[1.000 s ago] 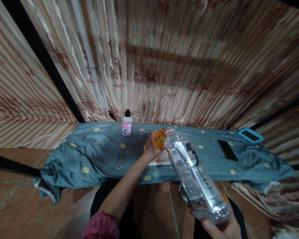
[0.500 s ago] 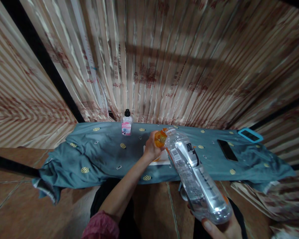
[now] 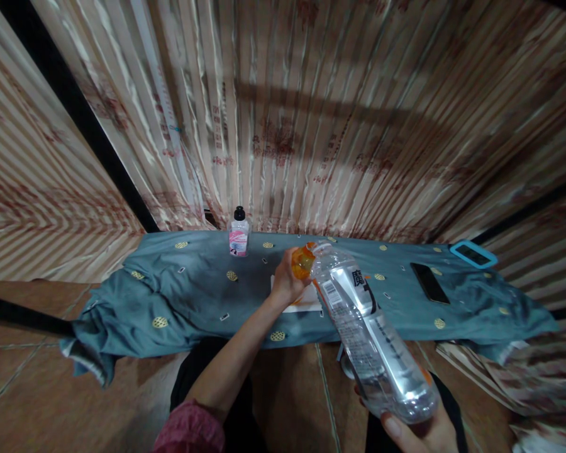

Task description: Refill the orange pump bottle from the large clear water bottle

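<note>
My left hand (image 3: pixel 287 284) is closed round a small see-through orange container (image 3: pixel 303 262) above the middle of the cloth-covered table. With my right hand (image 3: pixel 419 429) I grip the base of a large clear plastic bottle (image 3: pixel 372 333) with a silver label. The bottle lies tilted, its neck pointing up and left, and its mouth meets or nearly meets the orange container. Whether any liquid passes between them I cannot tell. Under my left hand a white sheet with orange print (image 3: pixel 306 303) lies partly hidden.
A small bottle with a black cap and pink label (image 3: pixel 239 234) stands at the back of the teal patterned cloth (image 3: pixel 202 296). To the right lie a dark phone (image 3: pixel 430 283) and a blue-rimmed device (image 3: pixel 473 254). Striped curtains (image 3: pixel 287 126) hang close behind.
Almost nothing differs. Both hands keep the bottle and the orange container in the same pose; the view has shifted very slightly.
</note>
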